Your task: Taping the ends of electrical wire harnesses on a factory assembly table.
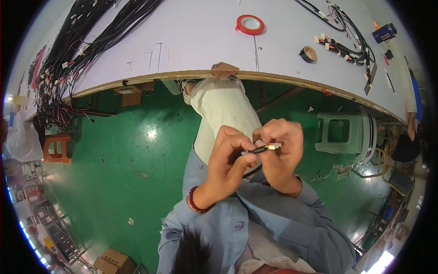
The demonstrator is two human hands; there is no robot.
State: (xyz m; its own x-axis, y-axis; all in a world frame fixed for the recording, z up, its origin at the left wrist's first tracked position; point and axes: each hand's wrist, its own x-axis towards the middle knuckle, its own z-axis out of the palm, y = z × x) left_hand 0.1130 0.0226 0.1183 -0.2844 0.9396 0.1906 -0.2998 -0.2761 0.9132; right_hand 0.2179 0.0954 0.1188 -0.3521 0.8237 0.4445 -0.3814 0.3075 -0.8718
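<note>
Above my lap, both hands meet around the end of a black cable (pixel 259 150) with short coloured wires and a small white connector. My left hand (pixel 228 157) pinches the cable's black part between thumb and fingertips; a dark red bracelet circles that wrist. From the other side my right hand (pixel 282 150) has its fingers curled in and grips the same cable close to the white connector (pixel 273 146). A stretch of black cable passes below the hands toward my jacket. What lies inside the curled right fingers is hidden.
On the white table (pixel 191 50) ahead are a red tape roll (pixel 250 24), a black tape roll (pixel 308 54), a big bundle of black cables (pixel 86 41) at left and more cable harnesses (pixel 349 50) at right. Plastic stools (pixel 340 132) stand on the green floor, a cardboard box (pixel 114 262) lower left.
</note>
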